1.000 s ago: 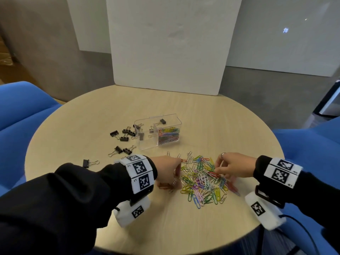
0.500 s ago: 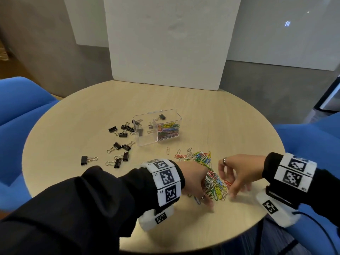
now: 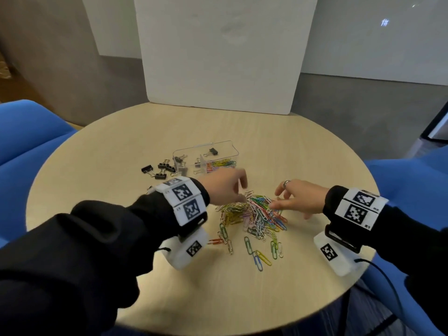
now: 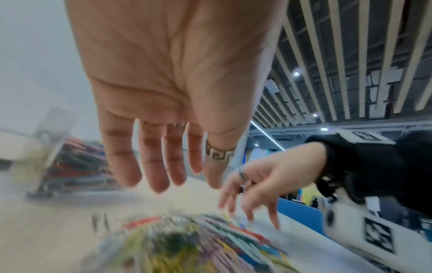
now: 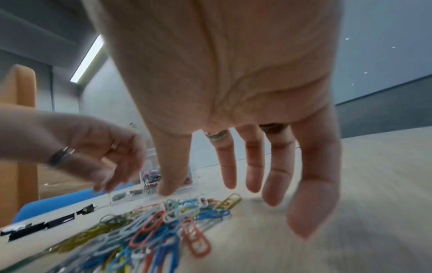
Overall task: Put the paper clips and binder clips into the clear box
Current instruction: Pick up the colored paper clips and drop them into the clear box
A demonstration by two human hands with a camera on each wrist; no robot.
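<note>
**Hands over the paper-clip pile, both holding nothing**

Left hand (image 3: 224, 187) hovers above the left part of the paper clip pile (image 3: 254, 214), palm down; the left wrist view shows its fingers (image 4: 153, 166) straight and hanging downward, grasping nothing. A ring sits on the thumb.

Black binder clips (image 3: 158, 168) lie loose on the tabletop (image 3: 97, 166) toward its left side, just left of the clear box (image 3: 206, 157). Some are hidden behind the left sleeve.

Clear box stands near the middle of the tabletop, beyond the left hand. Its left compartment holds a few binder clips; its right compartment holds coloured paper clips. One more binder clip sits toward the far wall, compartment not certain.

Paper clip pile lies on the near half of the tabletop between the two hands, with several stray clips scattered toward the near edge.

Right hand (image 3: 297, 198) is at the right edge of the pile, fingers (image 5: 253, 162) spread and extended downward, released. Fingertips are close to the clips; contact cannot be confirmed. A ring is on one finger.
</note>
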